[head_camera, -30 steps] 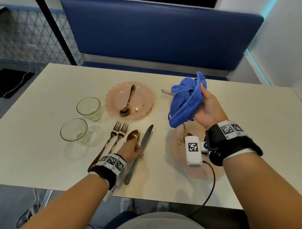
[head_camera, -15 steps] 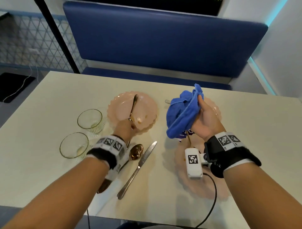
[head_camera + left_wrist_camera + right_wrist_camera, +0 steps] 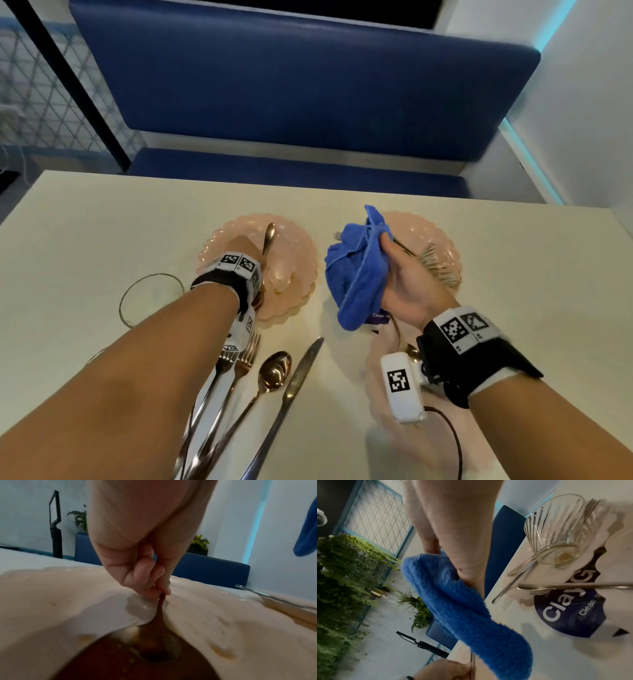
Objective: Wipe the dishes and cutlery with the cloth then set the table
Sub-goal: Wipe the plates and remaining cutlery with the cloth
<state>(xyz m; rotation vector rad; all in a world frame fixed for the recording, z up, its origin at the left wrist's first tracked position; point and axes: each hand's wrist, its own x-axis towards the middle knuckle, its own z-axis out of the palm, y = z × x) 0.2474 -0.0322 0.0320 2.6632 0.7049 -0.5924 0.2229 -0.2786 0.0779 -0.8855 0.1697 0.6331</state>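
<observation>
Head view: the right hand [image 3: 407, 287] holds a bunched cloth [image 3: 356, 274] above the table [image 3: 102, 222]; the left hand [image 3: 239, 250] lies over a pink plate [image 3: 298, 246] with a spoon [image 3: 268, 240].

Left wrist view: fingertips [image 3: 147, 588] pinch the spoon's handle; its bowl rests on the plate.

Right wrist view: the grip is curled round the cloth; a glass [image 3: 556, 531] lies tipped nearby.
</observation>
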